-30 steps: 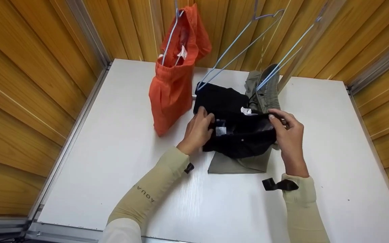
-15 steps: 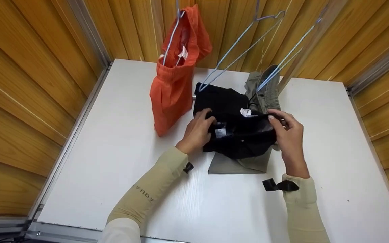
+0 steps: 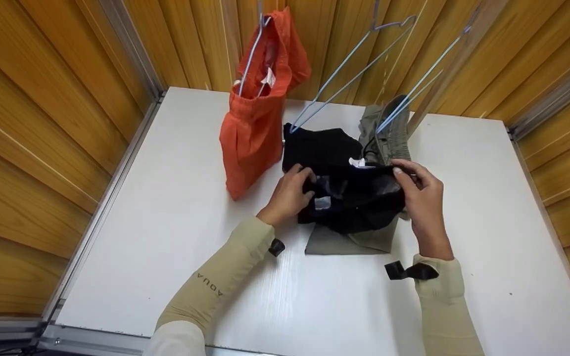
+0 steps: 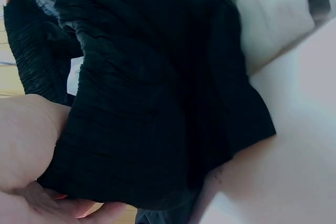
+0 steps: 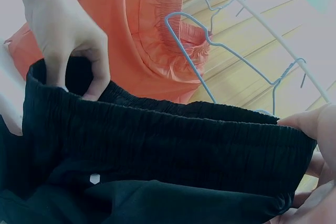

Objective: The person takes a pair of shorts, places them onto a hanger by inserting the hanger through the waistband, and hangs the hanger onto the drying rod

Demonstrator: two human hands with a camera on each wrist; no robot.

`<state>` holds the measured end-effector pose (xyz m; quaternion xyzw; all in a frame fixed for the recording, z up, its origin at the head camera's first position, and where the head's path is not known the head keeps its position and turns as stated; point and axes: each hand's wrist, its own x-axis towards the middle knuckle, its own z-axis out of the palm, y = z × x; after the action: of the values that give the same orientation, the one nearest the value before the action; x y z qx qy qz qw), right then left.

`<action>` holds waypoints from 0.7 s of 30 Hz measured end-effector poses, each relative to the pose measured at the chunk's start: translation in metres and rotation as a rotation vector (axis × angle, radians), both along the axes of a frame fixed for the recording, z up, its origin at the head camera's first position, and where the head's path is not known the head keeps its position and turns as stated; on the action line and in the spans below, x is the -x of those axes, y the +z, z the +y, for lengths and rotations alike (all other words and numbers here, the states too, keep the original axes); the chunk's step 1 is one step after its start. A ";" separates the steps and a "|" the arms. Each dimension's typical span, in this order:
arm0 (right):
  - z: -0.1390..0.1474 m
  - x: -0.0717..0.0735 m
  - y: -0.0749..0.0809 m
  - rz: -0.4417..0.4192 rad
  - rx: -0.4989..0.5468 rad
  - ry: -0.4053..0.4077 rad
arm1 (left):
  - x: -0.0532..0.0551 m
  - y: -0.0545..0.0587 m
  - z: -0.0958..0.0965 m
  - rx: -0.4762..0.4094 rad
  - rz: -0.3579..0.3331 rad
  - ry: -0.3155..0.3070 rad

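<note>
Shorts (image 3: 352, 193), black and held open at the waist over the tabletop (image 3: 245, 296), sit between two hands: left hand (image 3: 290, 194) and right hand (image 3: 424, 200), each grip pinching an end of the waistband. Some left fingertips vanish inside. An olive pair (image 3: 332, 242) is partly covered; an orange pair (image 3: 253, 133) hangs far left. Whether the farther black cloth (image 3: 320, 146) belongs is unclear

The white worktop (image 3: 166, 267) extends beneath the left grip (image 3: 287, 198) and right grip (image 3: 424, 205). Wood-panelled walls (image 3: 42, 123) stand beyond and to either side. Metal framing (image 3: 132, 44) stands left of the left grip.
</note>
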<state>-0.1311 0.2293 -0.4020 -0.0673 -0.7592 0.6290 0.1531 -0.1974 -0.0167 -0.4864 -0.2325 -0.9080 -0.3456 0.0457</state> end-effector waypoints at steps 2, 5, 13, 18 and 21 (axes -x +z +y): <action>0.000 0.000 0.000 -0.006 -0.007 -0.001 | 0.000 0.003 0.000 -0.031 -0.015 -0.007; 0.001 0.001 0.000 -0.029 -0.017 -0.003 | -0.001 0.008 0.000 -0.069 -0.034 -0.023; 0.004 0.003 -0.004 -0.083 -0.008 0.007 | -0.003 0.018 0.001 -0.175 -0.037 0.003; 0.005 0.004 -0.008 -0.131 -0.036 0.027 | -0.004 0.024 0.001 -0.250 -0.007 0.045; 0.005 0.004 -0.010 -0.165 -0.066 0.039 | -0.006 0.029 0.000 -0.266 0.008 0.064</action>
<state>-0.1356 0.2340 -0.4123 -0.0991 -0.7906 0.5990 0.0799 -0.1916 -0.0171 -0.4574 -0.1964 -0.8609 -0.4605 0.0907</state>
